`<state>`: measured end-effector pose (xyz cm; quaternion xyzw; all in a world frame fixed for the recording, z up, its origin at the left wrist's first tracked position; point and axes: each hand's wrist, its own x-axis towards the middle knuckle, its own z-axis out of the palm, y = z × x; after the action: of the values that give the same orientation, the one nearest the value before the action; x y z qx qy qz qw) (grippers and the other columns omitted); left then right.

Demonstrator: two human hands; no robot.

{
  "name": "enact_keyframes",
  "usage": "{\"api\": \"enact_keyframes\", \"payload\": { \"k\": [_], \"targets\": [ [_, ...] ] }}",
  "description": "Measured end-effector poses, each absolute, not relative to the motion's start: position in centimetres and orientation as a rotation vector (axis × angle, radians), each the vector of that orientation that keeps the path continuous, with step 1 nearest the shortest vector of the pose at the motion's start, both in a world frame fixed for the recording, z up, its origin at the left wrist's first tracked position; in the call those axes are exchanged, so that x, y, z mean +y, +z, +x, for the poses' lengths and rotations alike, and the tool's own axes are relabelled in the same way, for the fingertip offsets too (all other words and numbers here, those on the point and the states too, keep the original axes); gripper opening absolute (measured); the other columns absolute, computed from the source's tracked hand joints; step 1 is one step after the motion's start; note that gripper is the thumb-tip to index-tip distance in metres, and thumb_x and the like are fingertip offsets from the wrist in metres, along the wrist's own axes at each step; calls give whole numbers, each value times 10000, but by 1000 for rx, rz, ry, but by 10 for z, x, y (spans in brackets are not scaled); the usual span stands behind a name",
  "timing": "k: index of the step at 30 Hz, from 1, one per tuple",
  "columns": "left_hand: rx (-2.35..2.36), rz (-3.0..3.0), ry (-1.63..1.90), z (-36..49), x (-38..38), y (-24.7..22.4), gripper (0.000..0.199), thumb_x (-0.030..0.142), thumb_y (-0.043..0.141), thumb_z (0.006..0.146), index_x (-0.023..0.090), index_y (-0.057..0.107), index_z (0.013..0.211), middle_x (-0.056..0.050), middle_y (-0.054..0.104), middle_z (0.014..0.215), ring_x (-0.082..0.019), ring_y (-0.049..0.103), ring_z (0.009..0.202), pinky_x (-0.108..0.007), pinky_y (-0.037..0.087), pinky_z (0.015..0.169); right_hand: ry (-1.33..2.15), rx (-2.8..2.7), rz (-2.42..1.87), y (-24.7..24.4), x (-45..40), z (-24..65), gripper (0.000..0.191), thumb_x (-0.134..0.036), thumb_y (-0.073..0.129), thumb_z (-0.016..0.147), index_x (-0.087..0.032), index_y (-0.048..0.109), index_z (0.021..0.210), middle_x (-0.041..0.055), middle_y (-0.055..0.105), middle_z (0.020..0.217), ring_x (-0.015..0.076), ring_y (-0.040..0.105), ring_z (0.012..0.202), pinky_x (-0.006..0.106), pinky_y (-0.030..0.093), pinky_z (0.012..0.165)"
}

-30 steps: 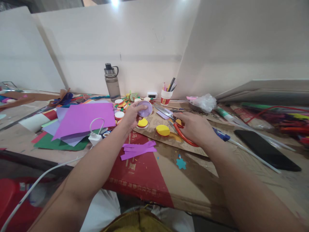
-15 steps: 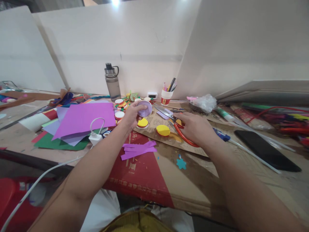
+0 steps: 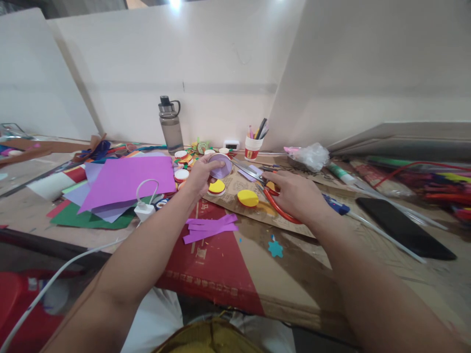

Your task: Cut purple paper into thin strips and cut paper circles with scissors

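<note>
My left hand (image 3: 201,177) grips a round disc (image 3: 222,168) with a light purple face and a pale rim, thumb on its face. In my right hand (image 3: 296,193) is a pair of scissors (image 3: 271,200) with red-orange handles. Their blades (image 3: 247,169) point left, with the tips close to the disc's right edge; whether they touch it I cannot tell. Below the disc lies a yellow-topped round piece (image 3: 217,187), and right of it a yellow oval piece (image 3: 248,198). A light purple paper scrap (image 3: 250,172) rests under the blades.
Purple strips (image 3: 210,227) and a blue flower cutout (image 3: 275,248) lie on the cardboard. Coloured sheets (image 3: 132,181) and a white charger (image 3: 144,211) are at left. Behind stand a water bottle (image 3: 171,127) and a pen cup (image 3: 253,147). A black phone (image 3: 405,228) lies at right.
The view has shifted very slightly. Both hands keep their hold on the disc and the scissors, with almost no movement.
</note>
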<state>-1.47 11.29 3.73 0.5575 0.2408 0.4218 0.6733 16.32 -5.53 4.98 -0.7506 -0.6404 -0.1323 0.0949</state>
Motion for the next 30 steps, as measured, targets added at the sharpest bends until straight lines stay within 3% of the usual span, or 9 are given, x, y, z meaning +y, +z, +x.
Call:
{"api": "enact_keyframes", "payload": {
  "k": [9, 17, 30],
  "targets": [
    [555, 1359, 951, -14, 107, 39, 291, 271, 767, 586, 153, 651, 825, 3, 647, 667, -73, 524, 474, -168, 225, 327, -379, -1884, -2244, 50, -54, 159, 401, -310, 459, 924, -279, 645, 1277, 93, 725, 1080, 272, 680, 878, 321, 420, 629],
    [577, 1353, 966, -8, 100, 36, 302, 256, 771, 578, 150, 664, 839, 25, 633, 658, -46, 453, 436, -171, 257, 327, -419, -1884, -2183, 39, -47, 160, 425, -258, 478, 905, -244, 627, 1303, 113, 716, 1097, 271, 666, 943, 323, 443, 701],
    [571, 1283, 920, -7, 95, 41, 337, 271, 797, 566, 140, 642, 835, 0, 658, 652, -42, 476, 422, -149, 242, 318, -426, -1887, -2139, 35, -44, 160, 415, -262, 468, 908, -222, 623, 1291, 120, 709, 1092, 265, 666, 950, 322, 460, 746]
  ]
}}
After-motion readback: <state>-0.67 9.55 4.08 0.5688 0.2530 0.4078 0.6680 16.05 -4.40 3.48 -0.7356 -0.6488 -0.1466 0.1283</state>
